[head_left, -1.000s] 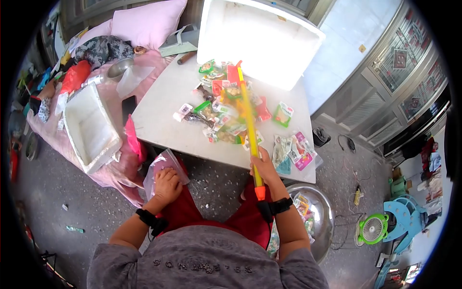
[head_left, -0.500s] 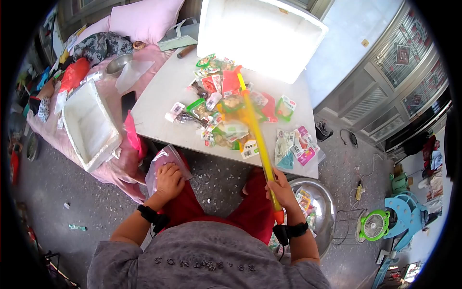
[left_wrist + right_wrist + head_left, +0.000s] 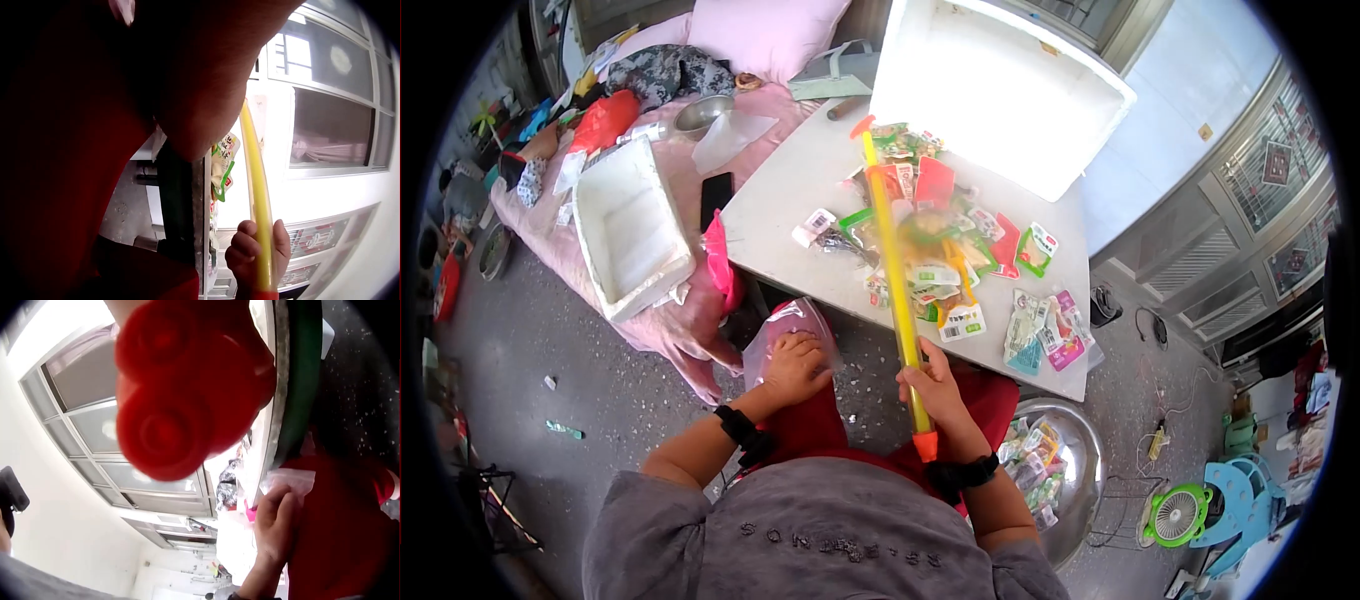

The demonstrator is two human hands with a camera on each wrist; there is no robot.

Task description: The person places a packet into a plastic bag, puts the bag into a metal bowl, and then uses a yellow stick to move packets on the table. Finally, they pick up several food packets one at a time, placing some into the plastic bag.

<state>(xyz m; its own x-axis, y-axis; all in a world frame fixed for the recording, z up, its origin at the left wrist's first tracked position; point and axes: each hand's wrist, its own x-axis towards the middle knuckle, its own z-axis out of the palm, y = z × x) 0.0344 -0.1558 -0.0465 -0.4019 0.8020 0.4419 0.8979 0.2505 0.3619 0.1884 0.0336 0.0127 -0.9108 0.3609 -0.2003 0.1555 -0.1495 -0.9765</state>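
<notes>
In the head view the right hand [image 3: 934,386] grips the lower end of a long yellow tube [image 3: 892,260] with orange ends. The tube slants up over a pile of snack packets [image 3: 940,225] on the white table [image 3: 800,250]. The same hand shows round the tube in the left wrist view, and a red end piece [image 3: 181,381] fills much of the right wrist view. The left hand [image 3: 797,366] rests on a clear plastic bag [image 3: 758,352] on the thigh, fingers loosely bent.
A large white foam box [image 3: 1000,90] stands at the table's back. Left, on the pink bed, lie a foam tray [image 3: 632,235] and a black phone [image 3: 716,200]. A metal basin [image 3: 1082,460] with packets is on the floor at right. Further right stands a green fan [image 3: 1177,514].
The right hand has swung the tube's far end leftward over the packets, after first moving right and down. The left hand stays on the bag. The head view has shifted.
</notes>
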